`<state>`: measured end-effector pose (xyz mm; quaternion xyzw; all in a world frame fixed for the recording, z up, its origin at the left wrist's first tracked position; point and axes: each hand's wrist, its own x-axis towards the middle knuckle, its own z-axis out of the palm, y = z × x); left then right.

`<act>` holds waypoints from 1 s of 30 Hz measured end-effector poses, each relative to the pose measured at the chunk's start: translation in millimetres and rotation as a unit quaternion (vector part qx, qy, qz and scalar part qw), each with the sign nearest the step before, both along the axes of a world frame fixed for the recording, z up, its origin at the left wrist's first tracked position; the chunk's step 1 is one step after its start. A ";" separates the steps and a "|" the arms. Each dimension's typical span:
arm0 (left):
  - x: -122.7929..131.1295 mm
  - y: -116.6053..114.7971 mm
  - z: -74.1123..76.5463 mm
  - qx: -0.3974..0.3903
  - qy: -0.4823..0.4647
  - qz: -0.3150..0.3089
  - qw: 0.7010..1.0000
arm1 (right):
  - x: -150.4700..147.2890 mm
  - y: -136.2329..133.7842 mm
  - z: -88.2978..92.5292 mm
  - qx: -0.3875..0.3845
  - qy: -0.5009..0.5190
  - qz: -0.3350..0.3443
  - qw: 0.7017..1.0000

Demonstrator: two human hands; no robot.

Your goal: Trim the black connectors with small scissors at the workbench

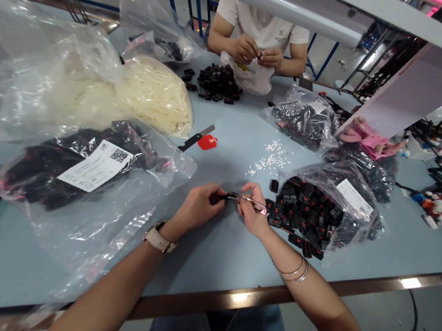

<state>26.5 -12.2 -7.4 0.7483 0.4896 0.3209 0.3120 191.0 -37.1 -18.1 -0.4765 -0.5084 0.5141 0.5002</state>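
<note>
My left hand (pixel 202 202) pinches a small black connector (pixel 223 196) between thumb and fingertips, over the middle of the table. In my right hand (pixel 253 210) is a slim silver tool that looks like tweezers (pixel 257 204), its tip reaching to the connector. The fingers partly cover both things. Just right of my right hand lies a heap of black connectors (pixel 301 208) with orange-red parts, spilling from a clear bag (pixel 358 208). Beyond my hands, tiny white pieces (pixel 270 156) are scattered on the table.
A black-handled blade (pixel 198 137) lies by a red piece (pixel 208 142). Labelled bags (pixel 94 166) and a bag of cream-coloured parts (pixel 157 92) fill the left. Across the table, a person's hands (pixel 258 52) work near a black parts pile (pixel 219 82). A shelf (pixel 407 88) stands right.
</note>
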 end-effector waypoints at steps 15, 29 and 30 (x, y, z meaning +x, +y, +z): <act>-1.9 0.5 -1.7 0.012 0.000 -0.005 1.000 | -1.2 3.8 9.9 -0.022 -0.055 0.048 0.997; -1.2 -1.6 -0.7 0.014 0.018 -0.002 1.000 | -4.6 1.9 2.8 -0.025 0.023 -0.028 0.999; -1.0 -1.7 -0.6 0.016 0.017 -0.001 1.000 | -4.7 2.0 3.7 -0.027 0.022 -0.025 0.999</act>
